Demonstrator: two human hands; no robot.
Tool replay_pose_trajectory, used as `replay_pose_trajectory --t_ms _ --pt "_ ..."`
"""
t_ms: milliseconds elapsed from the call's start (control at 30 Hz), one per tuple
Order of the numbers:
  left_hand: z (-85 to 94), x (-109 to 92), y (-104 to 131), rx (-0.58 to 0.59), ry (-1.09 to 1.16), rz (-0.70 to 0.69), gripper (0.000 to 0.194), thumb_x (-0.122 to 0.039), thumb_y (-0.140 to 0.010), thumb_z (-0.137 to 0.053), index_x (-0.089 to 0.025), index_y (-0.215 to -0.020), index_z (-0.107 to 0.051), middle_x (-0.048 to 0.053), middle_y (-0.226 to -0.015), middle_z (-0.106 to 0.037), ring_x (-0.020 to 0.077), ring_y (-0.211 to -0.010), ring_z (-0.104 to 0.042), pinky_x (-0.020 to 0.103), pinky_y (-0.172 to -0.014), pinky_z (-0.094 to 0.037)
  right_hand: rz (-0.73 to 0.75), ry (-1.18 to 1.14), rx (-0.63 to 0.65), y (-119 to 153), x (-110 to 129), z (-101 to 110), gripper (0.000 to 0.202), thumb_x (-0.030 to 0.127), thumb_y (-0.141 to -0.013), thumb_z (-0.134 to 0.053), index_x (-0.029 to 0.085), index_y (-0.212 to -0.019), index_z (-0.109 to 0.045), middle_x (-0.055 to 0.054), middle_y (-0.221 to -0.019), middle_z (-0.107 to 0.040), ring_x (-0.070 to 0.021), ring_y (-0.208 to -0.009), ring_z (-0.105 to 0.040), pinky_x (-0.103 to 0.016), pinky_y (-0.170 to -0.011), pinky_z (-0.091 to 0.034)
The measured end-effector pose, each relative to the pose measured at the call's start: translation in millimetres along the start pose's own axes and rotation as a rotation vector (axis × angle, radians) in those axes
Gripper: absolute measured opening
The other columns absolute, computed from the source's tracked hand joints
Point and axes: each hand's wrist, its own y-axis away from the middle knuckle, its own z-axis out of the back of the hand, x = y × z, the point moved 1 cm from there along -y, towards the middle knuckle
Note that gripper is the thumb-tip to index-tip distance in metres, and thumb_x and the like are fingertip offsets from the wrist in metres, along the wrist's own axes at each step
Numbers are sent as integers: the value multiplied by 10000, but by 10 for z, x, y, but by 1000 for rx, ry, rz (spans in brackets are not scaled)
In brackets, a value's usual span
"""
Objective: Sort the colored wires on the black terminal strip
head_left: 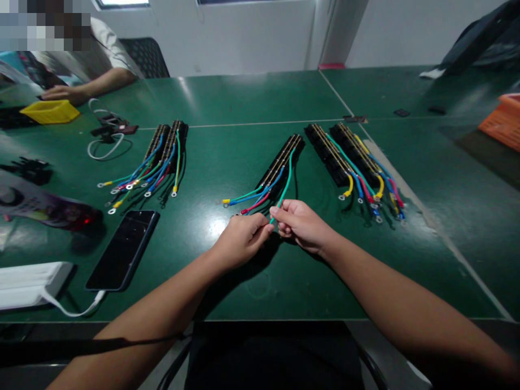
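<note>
A black terminal strip lies tilted at the centre, with green, blue and red wires running toward me. Its long green wire comes down between my two hands. My right hand pinches that wire between thumb and fingers. Just left of it, my left hand is closed at the wire's lower end, which its fingers mostly hide. A red wire and a blue wire with ring ends lie beyond my left hand. Two more wired strips rest at right, and two others at left.
At left are a phone on a white cable, a white power strip, a bottle and a yellow tray. A person sits across the table. An orange basket is at far right.
</note>
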Motion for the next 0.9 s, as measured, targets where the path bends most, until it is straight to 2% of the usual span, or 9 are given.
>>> replay_pose_trajectory --t_ms 267,467,700,900 --pt "-8 -1 6 -86 -5 2 233 -320 -896 -556 -152 -744 -613 -21 -564 -595 95 -487 -496 210 -518 -302 -13 38 -14 7 1 1 350 388 -753 -755 168 -731 -482 83 -446 -464 -25 -363 -337 -159 -381 -249" --pt "-11 -22 6 0 0 21 291 -297 -960 -438 -155 -756 -589 -3 -584 -601 118 -518 -548 215 -528 -335 0 36 -10 3 3 -3 372 398 -750 -759 174 -698 -466 80 -453 -466 -27 -371 -341 -163 -382 -254" --pt "-31 -1 13 -38 -4 10 250 -297 -941 -485 -160 -759 -586 -12 -588 -600 111 -503 -546 210 -518 -337 -28 41 -12 19 17 -8 378 406 -741 -766 175 -719 -468 89 -448 -460 -24 -366 -331 -161 -379 -244" --pt "-45 12 11 23 -5 18 289 -273 -977 -399 -162 -765 -561 3 -605 -611 122 -519 -569 216 -515 -342 -43 50 -14 27 28 -11 365 396 -763 -747 178 -711 -459 84 -454 -470 -25 -362 -339 -164 -372 -229"
